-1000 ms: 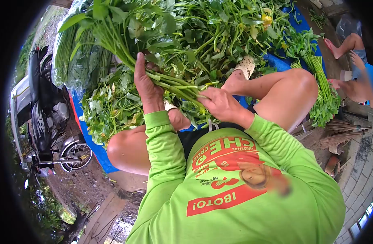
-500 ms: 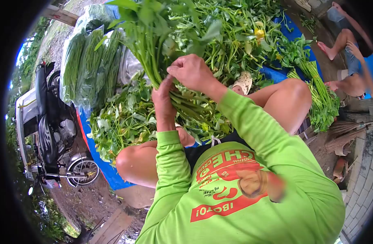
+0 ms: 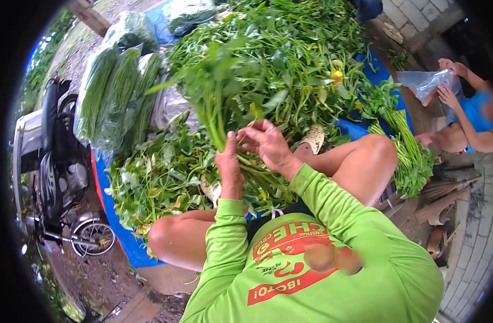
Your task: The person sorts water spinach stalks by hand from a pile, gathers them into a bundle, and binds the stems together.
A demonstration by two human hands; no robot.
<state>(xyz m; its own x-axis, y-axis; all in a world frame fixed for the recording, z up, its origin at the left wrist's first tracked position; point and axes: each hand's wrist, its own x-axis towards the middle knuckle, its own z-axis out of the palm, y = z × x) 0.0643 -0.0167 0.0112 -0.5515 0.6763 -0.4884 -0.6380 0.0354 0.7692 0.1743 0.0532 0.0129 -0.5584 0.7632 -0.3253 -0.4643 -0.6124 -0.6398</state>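
Note:
My left hand [image 3: 230, 168] is closed round a bunch of leafy green stems [image 3: 214, 116], its thumb pointing up along them. The leaves fan out above the fist, slightly blurred, and the cut stem ends run down to the right below it. Close on the right, my right hand [image 3: 269, 146] has bent, separated fingers, with the fingertips beside the stems; nothing clear shows between them. A large heap of loose greens [image 3: 279, 64] lies beyond both hands, and more leaves [image 3: 160, 177] spread in front of my knee.
Plastic-wrapped green bundles [image 3: 114, 99] lie at the left on a blue sheet [image 3: 129, 248]. Tied stems [image 3: 405, 145] lie right of my knee. A motorcycle [image 3: 63, 177] stands far left. At the right, another person [image 3: 472, 121] holds a clear plastic bag [image 3: 424, 81] near a broom.
Both hands have come lower in view with the bunch. My right hand's fingers have spread from a pinch near my left thumb. The other person has raised the plastic bag in both hands.

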